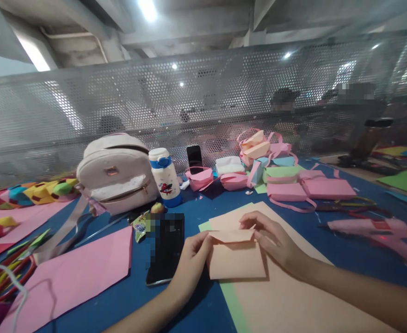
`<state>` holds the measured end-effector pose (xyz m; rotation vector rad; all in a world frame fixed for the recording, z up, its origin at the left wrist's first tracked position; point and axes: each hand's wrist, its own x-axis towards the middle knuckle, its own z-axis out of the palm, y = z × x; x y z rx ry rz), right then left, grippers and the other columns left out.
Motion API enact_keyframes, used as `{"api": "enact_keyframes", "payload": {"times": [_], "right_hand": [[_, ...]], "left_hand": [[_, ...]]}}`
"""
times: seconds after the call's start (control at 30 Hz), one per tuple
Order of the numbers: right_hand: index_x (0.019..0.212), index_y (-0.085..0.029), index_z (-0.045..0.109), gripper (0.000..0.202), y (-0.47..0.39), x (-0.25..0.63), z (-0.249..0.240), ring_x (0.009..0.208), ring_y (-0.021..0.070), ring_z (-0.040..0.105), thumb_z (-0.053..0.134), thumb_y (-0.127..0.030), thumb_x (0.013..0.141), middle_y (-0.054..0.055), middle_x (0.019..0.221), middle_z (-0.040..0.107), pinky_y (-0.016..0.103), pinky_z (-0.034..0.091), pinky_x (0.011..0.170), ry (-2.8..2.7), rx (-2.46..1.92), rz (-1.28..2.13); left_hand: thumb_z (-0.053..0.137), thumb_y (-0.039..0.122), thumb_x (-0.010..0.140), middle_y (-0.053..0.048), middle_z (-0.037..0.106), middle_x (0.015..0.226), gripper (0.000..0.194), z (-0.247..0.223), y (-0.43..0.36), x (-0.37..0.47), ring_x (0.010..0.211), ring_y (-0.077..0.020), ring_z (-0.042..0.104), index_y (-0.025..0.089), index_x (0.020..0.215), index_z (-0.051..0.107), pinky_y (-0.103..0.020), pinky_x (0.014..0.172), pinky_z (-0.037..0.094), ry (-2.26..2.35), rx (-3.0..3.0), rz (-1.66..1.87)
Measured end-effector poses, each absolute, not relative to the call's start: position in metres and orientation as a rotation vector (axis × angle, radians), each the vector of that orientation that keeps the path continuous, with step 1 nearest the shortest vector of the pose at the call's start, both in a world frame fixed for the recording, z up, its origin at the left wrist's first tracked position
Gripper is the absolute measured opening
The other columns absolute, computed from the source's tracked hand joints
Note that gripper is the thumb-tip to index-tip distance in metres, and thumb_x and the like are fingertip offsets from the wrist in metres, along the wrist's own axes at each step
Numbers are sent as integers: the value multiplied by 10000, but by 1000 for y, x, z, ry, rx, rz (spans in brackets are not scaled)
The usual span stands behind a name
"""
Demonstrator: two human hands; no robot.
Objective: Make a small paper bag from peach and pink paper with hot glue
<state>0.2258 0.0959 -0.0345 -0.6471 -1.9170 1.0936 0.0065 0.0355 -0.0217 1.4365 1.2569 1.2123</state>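
Note:
A small peach paper pouch (237, 262) with a folded top flap is held between both hands, above a large peach paper sheet (293, 300). My left hand (194, 252) pinches the flap's left corner between thumb and fingers. At the right corner, my right hand (274, 238) grips the flap, its fingers curled behind the edge. Below the flap a dark gap shows, so the pouch stands partly open. A pale green sheet (234, 303) peeks out from under the peach one. Left of my left hand lies a dark tablet or phone (167, 247).
Finished-looking pink paper bags (286, 192) line the back right. A pink glue gun (380, 229) lies at right. Behind stand a white backpack (115, 162), a bottle (165, 180) and an upright phone (194, 157). Pink paper (85, 277) and scissors (23, 273) lie left.

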Motion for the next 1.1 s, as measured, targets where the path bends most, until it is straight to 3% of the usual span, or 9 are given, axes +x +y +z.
{"api": "enact_keyframes", "payload": {"times": [0.13, 0.23, 0.33, 0.5, 0.7, 0.83, 1.1], "right_hand": [[1048, -228, 589, 215, 94, 224, -29, 941, 205, 564, 453, -381, 983, 48, 1022, 591, 287, 421, 758, -1907, -679, 1109], [935, -209, 591, 262, 94, 223, -29, 753, 168, 520, 440, -417, 988, 16, 850, 562, 270, 384, 647, -1889, -732, 1137], [808, -201, 530, 314, 95, 223, -29, 632, 140, 401, 431, -438, 989, -22, 717, 447, 265, 317, 580, -1873, -789, 1129], [717, -208, 418, 365, 95, 222, -28, 640, 143, 364, 432, -457, 985, -34, 688, 360, 269, 297, 590, -1873, -789, 1115], [676, -199, 429, 422, 95, 220, -26, 631, 145, 392, 439, -499, 972, -23, 666, 397, 272, 295, 582, -1929, -790, 1145], [653, -196, 428, 428, 95, 219, -26, 602, 134, 374, 451, -482, 971, -30, 636, 384, 272, 279, 566, -1941, -770, 1128], [644, -197, 422, 431, 94, 220, -25, 601, 136, 391, 443, -478, 970, -28, 634, 398, 268, 294, 570, -1992, -757, 1093]], "left_hand": [[556, 556, 837, -26, 618, 618, 496, -23, 36, 7, 592, -142, 464, 115, 651, 685, -218, 557, 322, 1265, 1416, 1206], [565, 594, 817, -6, 545, 554, 536, -23, 36, 8, 553, -122, 409, 117, 585, 648, -215, 535, 297, 1267, 1424, 1180], [570, 611, 811, -17, 575, 593, 535, -24, 36, 9, 584, -138, 452, 117, 644, 688, -220, 569, 337, 1226, 1441, 1144], [588, 598, 814, -40, 632, 704, 486, -22, 36, 11, 696, -182, 526, 133, 745, 711, -240, 650, 386, 1145, 1451, 1099], [562, 631, 812, 20, 408, 571, 538, -19, 37, 10, 571, -120, 366, 161, 558, 508, -219, 547, 292, 1183, 1480, 1027], [529, 633, 836, 32, 342, 564, 560, -21, 38, 9, 570, -113, 320, 172, 534, 428, -229, 546, 247, 1207, 1531, 1004], [527, 619, 851, 13, 393, 612, 540, -23, 38, 10, 603, -120, 333, 128, 632, 579, -234, 565, 255, 1179, 1511, 995]]}}
